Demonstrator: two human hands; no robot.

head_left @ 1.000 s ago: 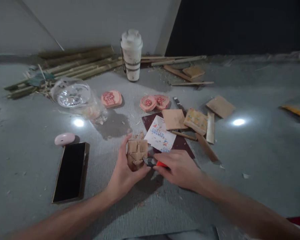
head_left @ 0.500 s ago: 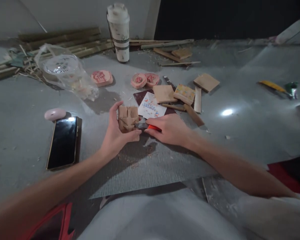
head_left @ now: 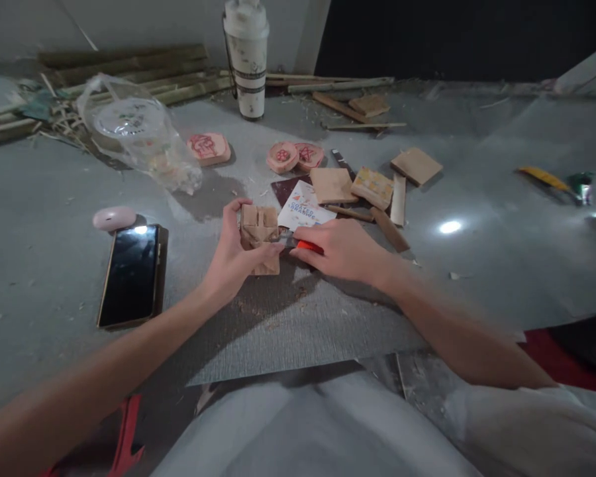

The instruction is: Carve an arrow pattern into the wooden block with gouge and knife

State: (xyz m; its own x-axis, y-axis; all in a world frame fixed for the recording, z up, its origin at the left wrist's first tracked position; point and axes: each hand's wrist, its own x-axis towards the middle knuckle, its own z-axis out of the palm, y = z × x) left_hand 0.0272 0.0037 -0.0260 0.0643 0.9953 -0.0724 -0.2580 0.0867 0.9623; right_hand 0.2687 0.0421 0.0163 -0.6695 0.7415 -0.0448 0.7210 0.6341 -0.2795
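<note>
Block (head_left: 259, 216), one; knife (head_left: 310, 247), one; pink pieces (head_left: 282, 157), three.

The table (head_left: 481, 278) is dimly lit; glare is caught on its right and on the phone (head_left: 130, 278). Shadow is cast below the left hand (head_left: 234, 248). The block's (head_left: 259, 216) detail is perhaps blurred.

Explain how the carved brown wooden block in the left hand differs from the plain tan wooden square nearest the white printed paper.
The carved brown wooden block has cut grooves, while the plain tan wooden square shows none. The left hand holds the block; the square lies untouched. Both are wooden.
</note>
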